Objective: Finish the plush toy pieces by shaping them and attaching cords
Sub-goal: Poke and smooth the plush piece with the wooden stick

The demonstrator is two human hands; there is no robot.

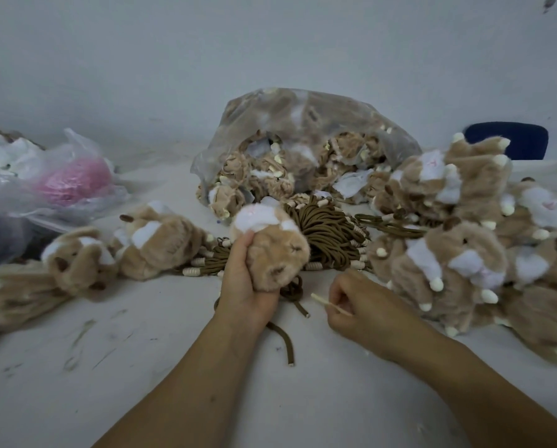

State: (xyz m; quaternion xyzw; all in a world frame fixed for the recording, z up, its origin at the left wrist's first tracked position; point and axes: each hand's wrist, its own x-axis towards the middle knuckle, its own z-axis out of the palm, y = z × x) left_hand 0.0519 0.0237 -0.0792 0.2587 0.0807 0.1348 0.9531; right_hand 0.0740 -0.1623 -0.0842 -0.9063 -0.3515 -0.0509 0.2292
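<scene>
So the person has everything fanned out around the cord bundle (325, 234), that heap of brown loops with pale beads mid-desk (141, 367), probably so each thing is one reach away.

Just in front of the cord bundle, the left hand (248, 286) has its grip wrapped round one tan-and-white plush piece (273, 244), fingers curled into the fur and the piece held up with one end toward the person. Looks like it's held that way to keep the working end open to the other hand. A loose brown cord (283, 337) runs out from under that hand toward the person, with a knot bunched right below the plush. So this one seems mid-attachment, though whether the cord is actually fixed to it yet is hidden.

Also in front of the bundle, a bit to the right, the right hand (354, 305) has a narrow grip, pinching a thin pale stick (330, 304) with the tip aimed at the plush. Best guess is it's for poking the cord in or shaping the fabric.

Behind the bundle sits a clear bag (303, 134) of crumpled pieces, likely the undone stock. Right of the bundle is a big pile of plump toys (458, 253). Left of it there are a few more plush (154, 244). Hard to say which lot is finished.
</scene>
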